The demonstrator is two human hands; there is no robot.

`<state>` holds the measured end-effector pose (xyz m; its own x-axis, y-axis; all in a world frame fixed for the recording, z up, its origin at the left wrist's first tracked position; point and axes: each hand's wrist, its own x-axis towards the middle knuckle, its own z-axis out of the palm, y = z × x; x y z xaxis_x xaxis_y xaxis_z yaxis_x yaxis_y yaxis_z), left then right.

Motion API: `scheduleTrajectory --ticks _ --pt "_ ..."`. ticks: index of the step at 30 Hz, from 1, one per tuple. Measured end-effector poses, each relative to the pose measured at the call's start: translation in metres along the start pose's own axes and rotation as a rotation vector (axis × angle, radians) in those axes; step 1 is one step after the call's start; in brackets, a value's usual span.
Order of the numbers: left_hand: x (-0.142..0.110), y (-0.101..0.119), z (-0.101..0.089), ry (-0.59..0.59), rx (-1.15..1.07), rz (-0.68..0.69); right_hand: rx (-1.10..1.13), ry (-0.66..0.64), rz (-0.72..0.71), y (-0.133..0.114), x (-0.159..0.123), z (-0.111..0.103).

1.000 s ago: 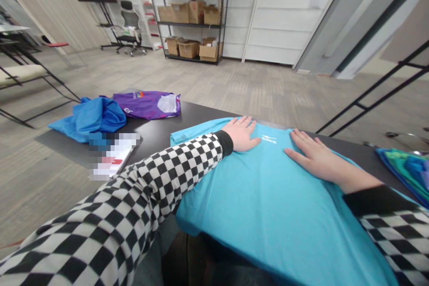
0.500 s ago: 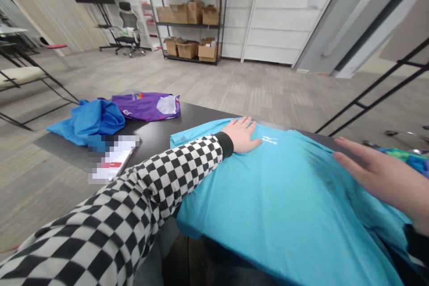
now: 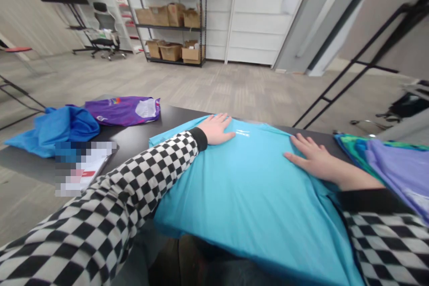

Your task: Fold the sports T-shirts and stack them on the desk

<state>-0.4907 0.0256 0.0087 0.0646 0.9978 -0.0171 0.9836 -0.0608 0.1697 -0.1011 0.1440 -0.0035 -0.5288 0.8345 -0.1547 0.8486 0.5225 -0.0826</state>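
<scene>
A light blue T-shirt (image 3: 248, 192) with a small white logo lies spread over the dark table (image 3: 174, 118) and hangs over its near edge. My left hand (image 3: 216, 128) lies flat and open on the shirt's far part, just left of the logo. My right hand (image 3: 313, 160) rests flat on the shirt's right side, fingers spread and holding nothing. Both arms wear black-and-white checked sleeves.
A crumpled blue garment (image 3: 55, 127) and a purple garment (image 3: 124, 109) lie at the table's far left, with a blurred paper (image 3: 82, 167) in front of them. Green, blue and lilac clothes (image 3: 393, 165) are stacked at the right. Shelves with cardboard boxes (image 3: 170, 13) and an office chair (image 3: 102, 31) stand behind.
My right hand, lifted off at the right half a second ago, has come back down flat on the shirt. The view has shifted right, and the clothes stack shows more.
</scene>
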Motion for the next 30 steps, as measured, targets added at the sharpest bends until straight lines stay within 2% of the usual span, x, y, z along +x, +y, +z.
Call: scheduleTrajectory --ticks 6,10,13,17,19,21,25,27,28,30 --pt "0.0 -0.005 0.004 -0.002 0.046 -0.002 0.005 -0.014 0.0 -0.019 -0.005 -0.006" --pt "0.005 -0.01 0.004 -0.024 0.085 -0.006 0.07 -0.007 -0.005 -0.02 -0.008 -0.009" --pt "0.012 -0.015 0.002 -0.045 0.103 -0.014 0.128 0.076 -0.009 -0.007 -0.01 -0.015" --pt "0.017 -0.024 -0.001 -0.08 0.112 -0.003 0.128 0.281 0.146 0.019 -0.008 -0.024" --pt "0.015 -0.031 -0.002 -0.074 0.124 -0.011 0.104 0.311 0.187 0.029 -0.006 -0.023" --pt "0.009 -0.04 -0.001 -0.052 0.137 -0.028 0.09 0.292 0.185 0.033 -0.003 -0.018" --pt "0.001 -0.05 -0.002 -0.058 0.167 -0.054 0.143 0.164 0.179 0.031 0.005 -0.005" --pt "0.004 -0.039 -0.006 -0.041 0.201 -0.069 0.181 0.112 0.204 0.03 0.009 0.0" --pt "0.006 -0.026 -0.009 -0.013 0.21 -0.077 0.194 0.103 0.216 0.03 0.011 0.001" --pt "0.014 0.015 -0.016 0.063 0.189 -0.062 0.202 0.13 0.22 0.032 0.014 0.003"
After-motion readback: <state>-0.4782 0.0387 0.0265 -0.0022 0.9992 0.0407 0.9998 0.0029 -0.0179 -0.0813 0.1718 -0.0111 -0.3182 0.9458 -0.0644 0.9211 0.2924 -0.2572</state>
